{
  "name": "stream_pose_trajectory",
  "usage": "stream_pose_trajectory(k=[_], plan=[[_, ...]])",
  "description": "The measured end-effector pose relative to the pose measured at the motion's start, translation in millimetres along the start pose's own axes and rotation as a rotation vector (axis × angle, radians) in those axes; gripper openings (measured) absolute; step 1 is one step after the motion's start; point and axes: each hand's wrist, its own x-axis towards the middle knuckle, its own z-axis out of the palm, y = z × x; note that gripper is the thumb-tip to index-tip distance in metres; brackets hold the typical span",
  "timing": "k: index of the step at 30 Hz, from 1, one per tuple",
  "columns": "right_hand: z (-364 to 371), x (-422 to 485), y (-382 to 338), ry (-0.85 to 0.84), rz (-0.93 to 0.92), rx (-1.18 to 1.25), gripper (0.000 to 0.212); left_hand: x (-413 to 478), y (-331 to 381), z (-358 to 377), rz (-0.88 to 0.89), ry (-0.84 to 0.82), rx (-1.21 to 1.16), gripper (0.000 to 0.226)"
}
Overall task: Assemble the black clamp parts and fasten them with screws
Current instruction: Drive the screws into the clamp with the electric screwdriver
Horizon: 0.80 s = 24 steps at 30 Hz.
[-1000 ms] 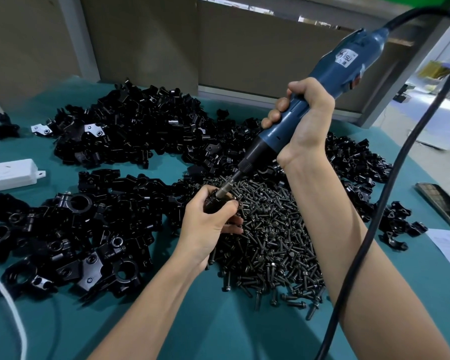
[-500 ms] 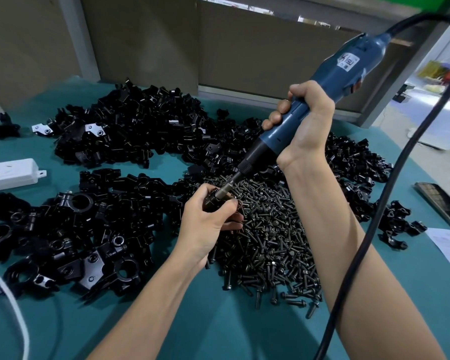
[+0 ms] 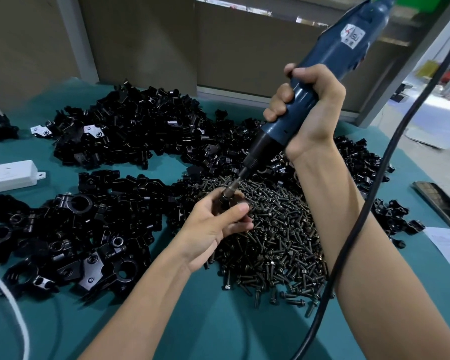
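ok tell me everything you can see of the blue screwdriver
The blue screwdriver has a dark blue plastic-looking body with a white label, a black nose and a metal bit. It tilts, bit down and left, its tip on the black clamp part that the left hand holds above the screw pile. The right hand grips its lower barrel. A black cable, likely its own, hangs to the right.

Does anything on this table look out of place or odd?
Two pale silvery plates lie on the left of the far pile of black clamp parts, where everything else is black; it may be bare metal or glare.
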Motion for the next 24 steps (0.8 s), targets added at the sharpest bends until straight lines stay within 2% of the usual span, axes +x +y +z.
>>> stream_pose_trajectory(k=[2,6,11,15,19,24], plan=[[-2.3,2.0,-9.3,-0.041,0.011,0.029,0.009,-1.2,1.2,-2.0,-0.042,-0.047,-0.023,0.041],[-9.5,3.0,-25.4,-0.091,0.007,0.055,0.019,-0.8,5.8,-6.7,-0.036,0.008,-0.088,0.039],[-13.3,-1.3,-25.4,-0.005,-0.046,0.045,0.015,1.2,5.9,-10.7,0.033,0.041,-0.105,0.034],[-13.1,-3.7,-20.4,-0.004,-0.043,0.036,0.008,1.1,5.2,-9.4,0.056,0.022,-0.073,0.031],[-12.3,-2.9,-20.2,-0.001,-0.031,0.004,0.013,-0.4,4.5,-9.6,0.084,-0.006,-0.014,0.025],[-11.4,-0.4,-18.6,0.013,-0.015,-0.03,0.01,-3.4,5.3,-5.8,0.118,-0.009,0.084,0.033]])
